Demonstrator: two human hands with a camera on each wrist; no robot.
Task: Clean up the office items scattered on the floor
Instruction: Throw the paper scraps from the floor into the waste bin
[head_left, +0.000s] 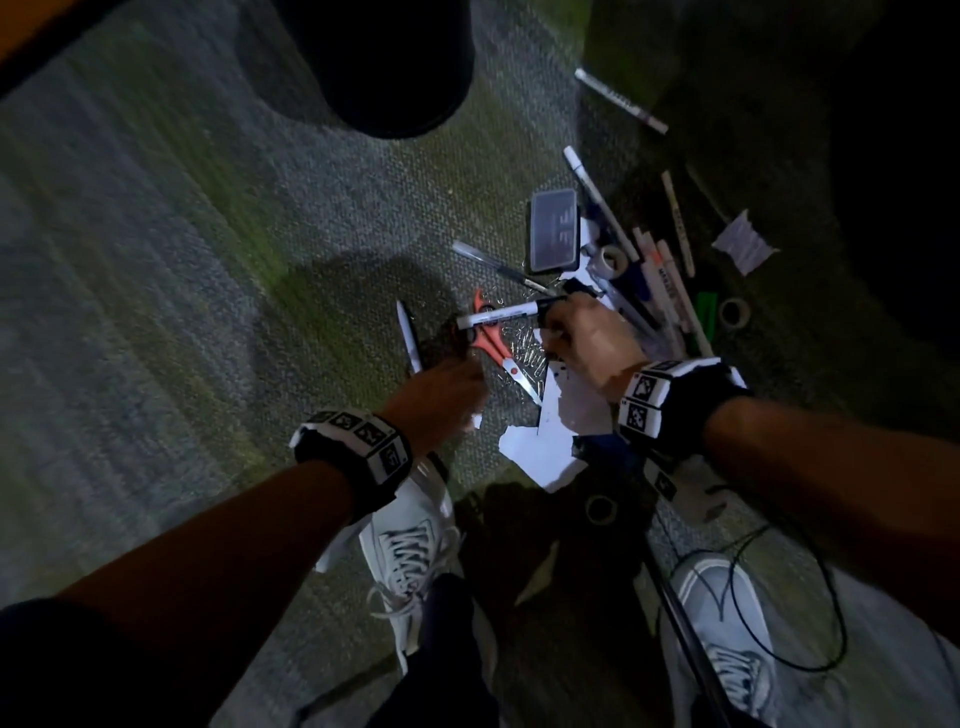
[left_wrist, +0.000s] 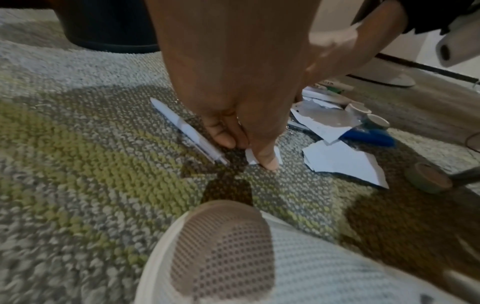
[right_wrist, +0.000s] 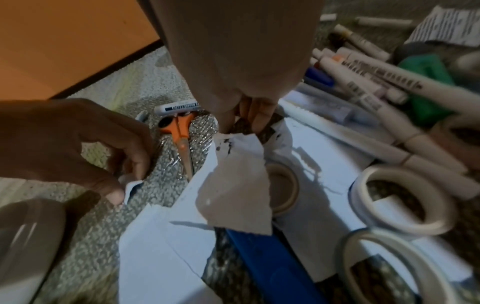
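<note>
Office items lie scattered on the carpet. My left hand (head_left: 447, 379) reaches down and pinches a small white paper scrap (left_wrist: 278, 153) against the floor, beside a white pen (left_wrist: 187, 131). My right hand (head_left: 561, 332) pinches the top edge of a torn paper piece (right_wrist: 233, 185), which hangs lifted over other sheets (right_wrist: 161, 246). A white marker (head_left: 504, 314) with a black cap juts left from the same fingers and seems held too. Orange-handled scissors (head_left: 491, 343) lie under the marker among loose paper clips.
A black bin (head_left: 384, 62) stands at the far side. Several markers (head_left: 665, 280), a black case (head_left: 553, 231), tape rolls (right_wrist: 400, 199) and a blue item (right_wrist: 272, 267) crowd the right. My shoes (head_left: 410, 535) and a black cable (head_left: 810, 597) lie near me.
</note>
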